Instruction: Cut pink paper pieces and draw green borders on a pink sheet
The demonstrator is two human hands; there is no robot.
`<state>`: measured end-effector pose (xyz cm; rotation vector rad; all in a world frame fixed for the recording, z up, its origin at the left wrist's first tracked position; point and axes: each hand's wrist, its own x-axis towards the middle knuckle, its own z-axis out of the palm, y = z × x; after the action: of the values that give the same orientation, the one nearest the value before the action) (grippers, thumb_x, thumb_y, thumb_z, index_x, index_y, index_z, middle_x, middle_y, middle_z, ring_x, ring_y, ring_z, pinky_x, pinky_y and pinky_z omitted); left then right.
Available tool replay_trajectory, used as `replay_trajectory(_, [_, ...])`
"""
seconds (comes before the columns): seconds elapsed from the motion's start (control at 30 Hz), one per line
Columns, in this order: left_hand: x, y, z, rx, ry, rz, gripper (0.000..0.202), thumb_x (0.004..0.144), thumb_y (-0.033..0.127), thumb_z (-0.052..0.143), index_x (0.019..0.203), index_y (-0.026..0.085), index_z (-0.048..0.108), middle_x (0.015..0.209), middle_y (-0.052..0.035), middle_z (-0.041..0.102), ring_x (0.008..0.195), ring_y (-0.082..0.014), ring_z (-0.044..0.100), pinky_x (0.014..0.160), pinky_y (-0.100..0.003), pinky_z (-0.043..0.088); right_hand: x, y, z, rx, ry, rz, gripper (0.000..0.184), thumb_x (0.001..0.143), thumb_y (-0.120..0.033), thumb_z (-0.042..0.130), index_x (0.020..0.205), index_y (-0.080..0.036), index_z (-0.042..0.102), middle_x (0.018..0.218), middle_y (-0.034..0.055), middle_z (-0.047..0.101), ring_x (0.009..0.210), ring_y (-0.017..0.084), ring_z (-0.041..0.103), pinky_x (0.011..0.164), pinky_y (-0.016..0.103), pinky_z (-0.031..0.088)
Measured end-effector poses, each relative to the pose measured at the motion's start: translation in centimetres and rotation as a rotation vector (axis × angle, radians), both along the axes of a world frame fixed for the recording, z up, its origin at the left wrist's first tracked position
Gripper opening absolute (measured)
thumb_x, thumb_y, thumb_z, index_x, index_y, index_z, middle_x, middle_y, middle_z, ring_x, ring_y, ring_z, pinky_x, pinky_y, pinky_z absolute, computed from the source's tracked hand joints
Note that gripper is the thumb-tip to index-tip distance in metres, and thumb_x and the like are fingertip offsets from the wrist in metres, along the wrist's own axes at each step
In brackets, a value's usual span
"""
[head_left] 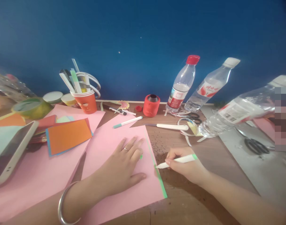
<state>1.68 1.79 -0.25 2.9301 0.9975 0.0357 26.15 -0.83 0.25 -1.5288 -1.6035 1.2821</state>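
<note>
Lower centre of frame: right hand (187, 167), grip closed on a marker (178, 160) lying approx. horizontal, tip pointing left at the green line (160, 181) edging the pink sheet (105, 147), w/ left hand (121, 170) spread flat on it, just left of the tip.

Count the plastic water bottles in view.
3: a red-capped bottle standing at the back, a white-capped bottle just right of it, and a tilted bottle near the right edge. None looks hidden.
</note>
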Motion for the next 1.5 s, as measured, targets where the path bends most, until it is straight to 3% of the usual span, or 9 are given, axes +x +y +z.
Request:
replay_trajectory(0.47, [-0.04,-0.02,-0.18,0.0,-0.078,0.0,0.055,0.086,0.059,0.043,0.118,0.014,0.049,0.148,-0.0149,0.026,0.137,-0.0328,0.018,0.111,-0.053,0.014,-0.08,-0.21,0.28,0.01,0.029,0.068,0.02,0.064,-0.027,0.054,0.046,-0.018,0.048,0.046,-0.0022,0.045,0.046,0.01,0.036,0.045,0.023,0.026])
replay_trajectory(0.83, [0.03,-0.05,-0.04,-0.008,-0.029,0.004,0.057,0.087,0.06,0.039,0.119,0.013,0.049,0.149,-0.0155,0.024,0.138,-0.0329,0.015,0.11,-0.055,0.014,0.16,-0.4,-0.1,0.015,0.002,0.136,0.021,0.065,-0.022,0.054,0.046,-0.018,0.046,0.045,-0.0035,0.042,0.045,0.009,0.032,0.043,0.023,0.023])
replay_trajectory(1.5, [0.25,-0.04,0.01,-0.013,-0.023,0.004,0.054,0.086,0.059,0.041,0.114,0.014,0.05,0.149,-0.0157,0.023,0.137,-0.0331,0.016,0.11,-0.055,0.014,0.35,-0.67,-0.34,0.094,0.057,0.296,0.021,0.064,-0.015,0.054,0.045,-0.019,0.045,0.046,-0.0033,0.045,0.048,0.011,0.04,0.048,0.024,0.031])
